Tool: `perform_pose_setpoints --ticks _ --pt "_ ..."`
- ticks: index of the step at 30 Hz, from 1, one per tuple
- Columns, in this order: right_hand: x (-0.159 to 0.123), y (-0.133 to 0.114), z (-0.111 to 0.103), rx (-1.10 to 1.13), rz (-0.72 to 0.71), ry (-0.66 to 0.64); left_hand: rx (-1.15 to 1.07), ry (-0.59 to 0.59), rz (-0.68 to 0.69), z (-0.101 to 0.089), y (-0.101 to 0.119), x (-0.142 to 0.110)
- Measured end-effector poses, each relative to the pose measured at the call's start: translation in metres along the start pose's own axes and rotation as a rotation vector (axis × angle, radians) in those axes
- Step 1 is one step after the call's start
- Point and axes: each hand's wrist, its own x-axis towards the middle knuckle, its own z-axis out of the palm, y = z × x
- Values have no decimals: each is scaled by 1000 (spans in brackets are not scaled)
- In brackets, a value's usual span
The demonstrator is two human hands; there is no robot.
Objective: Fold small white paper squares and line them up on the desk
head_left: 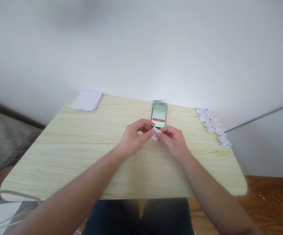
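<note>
Between my two hands is a small folded piece of white paper (155, 133), held up over the middle of the table. My left hand (135, 137) pinches its left side with thumb and fingers. On the other side, the thumb and fingers of my right hand (173, 138) grip its right edge. Fingertips cover part of the paper, so its full shape is hidden. Just beyond the hands lies a phone (159, 116) with a lit screen showing a red bar.
A stack of white paper (86, 100) lies at the table's back left. Several small folded paper pieces (211, 124) run in a row along the right edge. The pale wooden table (82, 143) meets a white wall (141, 49). White cables (14, 194) hang at the lower left.
</note>
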Motion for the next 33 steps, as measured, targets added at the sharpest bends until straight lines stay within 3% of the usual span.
perform_pose_setpoints --ticks 5,17,22,28,33 --pt "3 1 -1 29 13 56 24 -25 46 0 -2 -1" --pt "3 0 0 107 21 -6 -84 -107 -30 0 -2 0" --pt "0 0 0 134 25 -52 -83 -79 -39 1 -4 0" --pt "3 0 -6 331 82 -58 -127 -108 -14 0 0 0" --pt "7 1 -9 471 198 -94 26 -49 21 2 3 -1"
